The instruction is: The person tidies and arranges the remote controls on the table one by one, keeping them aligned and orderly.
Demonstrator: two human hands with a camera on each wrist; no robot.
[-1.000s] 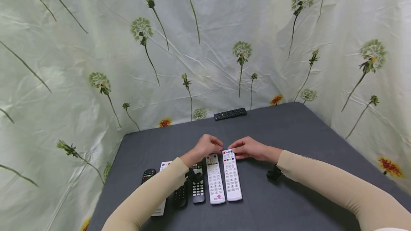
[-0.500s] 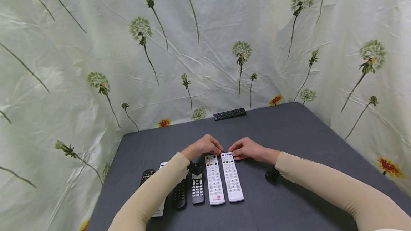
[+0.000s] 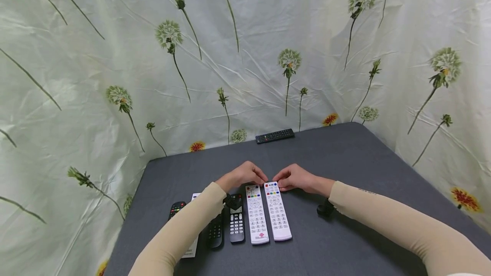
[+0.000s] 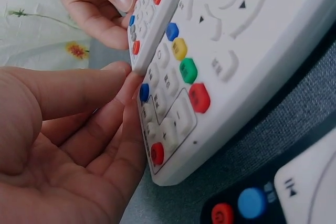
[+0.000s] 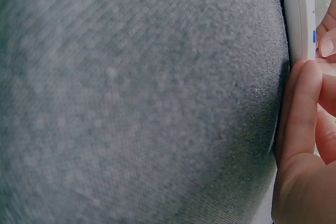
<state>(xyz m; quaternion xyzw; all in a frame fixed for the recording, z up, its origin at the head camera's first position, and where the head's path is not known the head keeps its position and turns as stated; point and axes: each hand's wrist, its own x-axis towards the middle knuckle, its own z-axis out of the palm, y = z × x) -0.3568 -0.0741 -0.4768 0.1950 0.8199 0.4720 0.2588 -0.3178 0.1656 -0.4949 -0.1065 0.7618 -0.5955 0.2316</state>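
Two white remote controls lie side by side on the dark table, a narrow gap between them. My left hand (image 3: 245,174) is at their far ends in the head view. In the left wrist view its thumb and fingertips meet at the near corner of the right-hand white remote (image 3: 278,212), while the fingers lie along the end of the left-hand white remote (image 4: 210,72). From the other side my right hand (image 3: 297,178) pinches the far end of the right-hand white remote, thumb at its right edge. The right wrist view shows those fingers (image 5: 302,108) against the remote's white side.
Left of the white pair lie a black-and-grey remote (image 3: 237,225), a black remote (image 3: 215,233), a white remote (image 3: 190,250) and another black remote (image 3: 176,208), partly behind my left sleeve. One more black remote (image 3: 275,136) lies at the table's back edge, by the flowered curtain (image 3: 245,67).
The far end of the right-hand white remote has shifted slightly toward me and left, level with its neighbour. My right hand kept with it; both hands are almost still over the last half second.
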